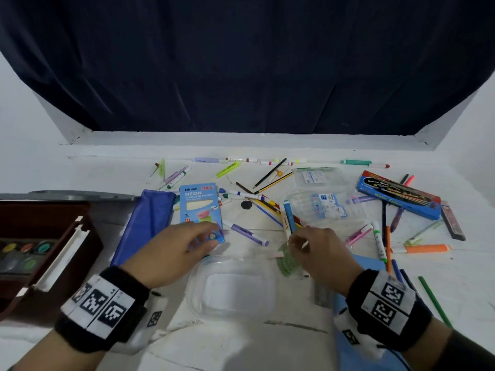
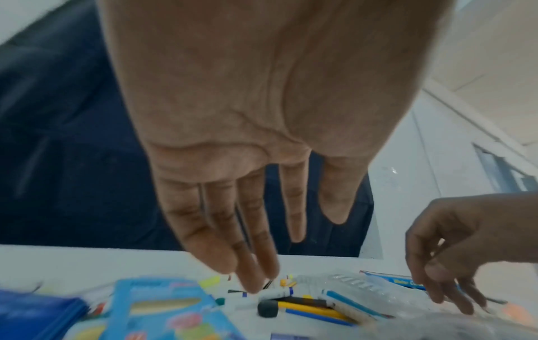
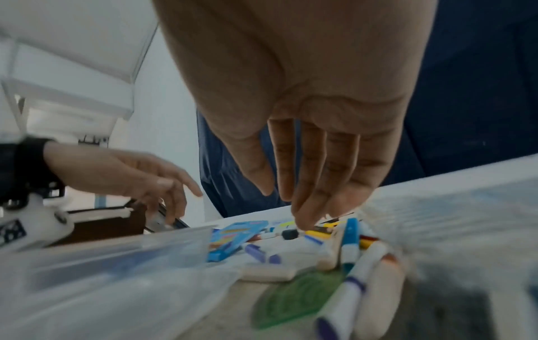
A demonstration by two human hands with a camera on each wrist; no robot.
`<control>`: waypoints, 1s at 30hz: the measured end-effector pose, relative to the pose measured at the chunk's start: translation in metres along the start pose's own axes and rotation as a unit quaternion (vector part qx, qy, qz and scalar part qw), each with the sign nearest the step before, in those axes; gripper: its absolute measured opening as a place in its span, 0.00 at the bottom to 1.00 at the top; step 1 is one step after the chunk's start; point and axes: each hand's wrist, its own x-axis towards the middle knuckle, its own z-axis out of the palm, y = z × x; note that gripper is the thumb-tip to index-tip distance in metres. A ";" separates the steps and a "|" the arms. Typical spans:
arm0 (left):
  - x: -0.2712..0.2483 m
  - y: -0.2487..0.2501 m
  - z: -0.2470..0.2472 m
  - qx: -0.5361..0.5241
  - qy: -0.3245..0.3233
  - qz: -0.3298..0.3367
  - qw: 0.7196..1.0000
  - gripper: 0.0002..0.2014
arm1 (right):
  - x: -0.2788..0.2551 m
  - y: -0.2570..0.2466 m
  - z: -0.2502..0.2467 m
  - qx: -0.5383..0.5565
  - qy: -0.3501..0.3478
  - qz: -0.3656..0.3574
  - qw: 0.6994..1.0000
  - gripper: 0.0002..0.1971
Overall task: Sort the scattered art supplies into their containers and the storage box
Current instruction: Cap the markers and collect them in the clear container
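Observation:
My left hand [image 1: 211,236] hovers with straight fingers over the near end of the blue Neon pencil box [image 1: 199,207], holding nothing; the left wrist view shows its fingertips [image 2: 256,276] above the box [image 2: 163,306]. My right hand [image 1: 297,241] hangs empty, fingers down, over a blue marker [image 1: 289,218] and a green stencil [image 1: 288,261]. In the right wrist view its fingertips [image 3: 302,214] are just above a black eraser [image 3: 289,234]. A clear plastic container [image 1: 195,290] lies between my wrists.
A brown watercolour box [image 1: 67,263] stands open at the left, a blue pouch [image 1: 144,223] beside it. Clear marker cases [image 1: 321,204] and a blue pen box [image 1: 399,195] lie right. Markers and pencils are scattered across the white table [image 1: 107,162].

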 end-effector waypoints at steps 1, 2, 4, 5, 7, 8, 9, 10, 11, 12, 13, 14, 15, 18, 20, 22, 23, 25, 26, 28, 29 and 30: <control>0.011 0.004 -0.003 0.009 -0.012 0.042 0.999 0.13 | 0.006 -0.001 -0.006 -0.028 0.001 0.000 1.000 0.04; 0.023 0.008 -0.005 0.018 -0.028 0.077 0.996 0.13 | 0.013 -0.001 -0.009 -0.053 -0.005 0.003 0.999 0.04; 0.050 0.013 -0.006 0.046 -0.065 0.121 0.989 0.15 | 0.026 -0.003 -0.010 -0.101 -0.034 0.022 0.994 0.05; 0.065 0.015 -0.004 0.065 -0.084 0.135 0.985 0.15 | 0.031 -0.004 -0.009 -0.127 -0.053 0.037 0.990 0.06; 0.092 0.019 0.002 0.099 -0.125 0.153 0.975 0.16 | 0.039 -0.009 -0.004 -0.174 -0.079 0.060 0.980 0.07; 0.103 0.020 0.006 0.118 -0.148 0.157 0.969 0.17 | 0.042 -0.012 -0.001 -0.193 -0.090 0.070 0.974 0.08; 0.112 0.022 0.010 0.141 -0.171 0.159 0.962 0.17 | 0.045 -0.015 0.001 -0.209 -0.098 0.078 0.970 0.09; 0.120 0.024 0.015 0.168 -0.192 0.160 0.954 0.18 | 0.048 -0.016 0.003 -0.224 -0.101 0.083 0.966 0.10; 0.127 0.025 0.020 0.196 -0.209 0.159 0.945 0.18 | 0.050 -0.017 0.006 -0.239 -0.102 0.085 0.962 0.12; 0.133 0.027 0.024 0.222 -0.221 0.159 0.936 0.18 | 0.052 -0.017 0.007 -0.253 -0.100 0.086 0.958 0.14; 0.137 0.029 0.028 0.241 -0.229 0.162 0.929 0.17 | 0.055 -0.017 0.009 -0.268 -0.098 0.085 0.955 0.15; 0.141 0.030 0.032 0.251 -0.234 0.167 0.924 0.15 | 0.057 -0.017 0.010 -0.279 -0.098 0.083 0.952 0.15; 0.144 0.030 0.036 0.253 -0.236 0.175 0.922 0.13 | 0.058 -0.016 0.012 -0.285 -0.100 0.084 0.950 0.15; 0.150 0.029 0.043 0.253 -0.227 0.193 0.921 0.11 | 0.061 -0.016 0.015 -0.289 -0.107 0.090 0.947 0.16; 0.152 0.029 0.045 0.251 -0.222 0.190 0.923 0.11 | 0.062 -0.016 0.015 -0.274 -0.111 0.101 0.950 0.16; 0.151 0.030 0.041 0.232 -0.202 0.182 0.934 0.09 | 0.061 -0.016 0.013 -0.243 -0.099 0.115 0.958 0.15; 0.150 0.030 0.036 0.218 -0.183 0.176 0.942 0.08 | 0.061 -0.015 0.011 -0.222 -0.084 0.121 0.964 0.14; 0.146 0.028 0.023 0.173 -0.132 0.165 0.962 0.07 | 0.059 -0.013 0.005 -0.177 -0.042 0.133 0.974 0.12; 0.142 0.027 0.014 0.136 -0.102 0.160 0.972 0.07 | 0.058 -0.013 0.001 -0.150 -0.017 0.136 0.979 0.12; 0.130 0.029 -0.004 0.024 -0.037 0.152 0.987 0.10 | 0.055 -0.012 -0.008 -0.078 0.044 0.121 0.989 0.10; 0.121 0.032 -0.014 -0.035 -0.003 0.149 0.988 0.12 | 0.053 -0.012 -0.012 -0.041 0.077 0.097 0.991 0.09; 0.112 0.036 -0.025 -0.086 0.034 0.142 0.985 0.16 | 0.050 -0.012 -0.015 -0.011 0.106 0.067 0.992 0.07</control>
